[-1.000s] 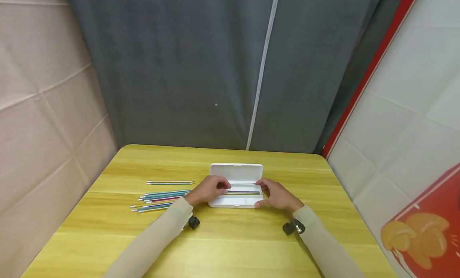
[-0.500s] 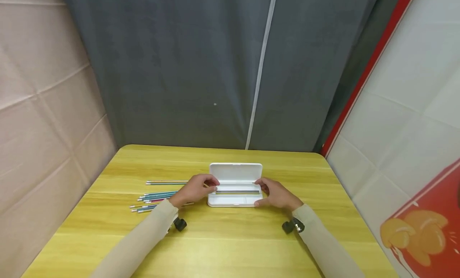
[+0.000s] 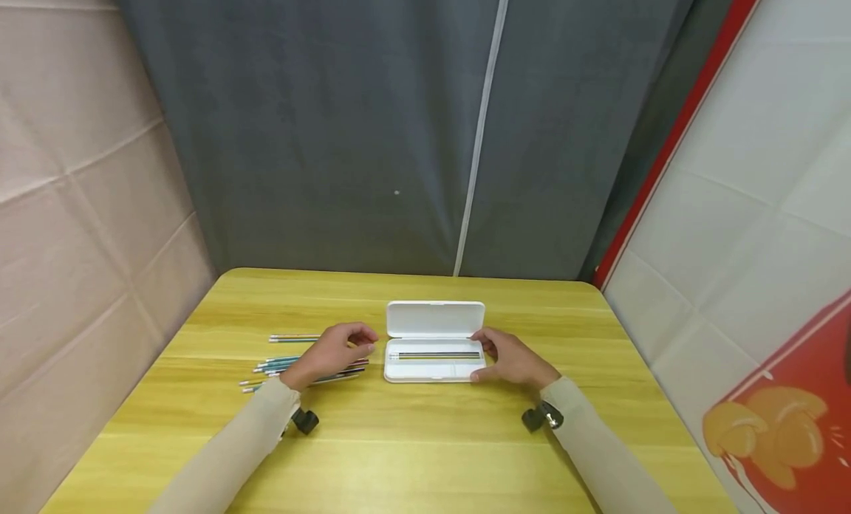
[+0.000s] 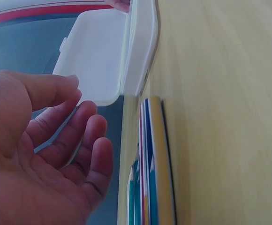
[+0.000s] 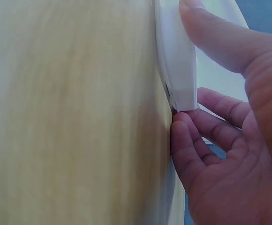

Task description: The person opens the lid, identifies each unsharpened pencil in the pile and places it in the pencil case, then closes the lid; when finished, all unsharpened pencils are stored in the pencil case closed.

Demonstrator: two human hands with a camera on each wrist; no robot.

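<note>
A yellow wood-grain surface [image 3: 425, 455] with rounded far corners is standing against a dark grey curtain [image 3: 372, 130] with a pale seam running down it; a beige quilted wall [image 3: 73, 174] is closing in the left side, and a white panel [image 3: 751, 204] with a red edge and a red-and-orange picture low down is closing in the right. No writing or brand is showing legibly anywhere. A white pencil case [image 3: 433, 340] is lying open near the middle of the surface, its lid tipped up at the back and a few coloured pencils lying in its tray. The right hand [image 3: 510, 360] is resting at the case's right end, its grip grasping the tray wall between thumb and fingers. The left hand [image 3: 332, 351] is hovering just left of the case above a loose row of coloured pencils [image 3: 292, 366], its grip released, the fingers loosely curved and holding nothing. That hand is hiding part of the row, and the wrist views are blurring the surface heavily.
</note>
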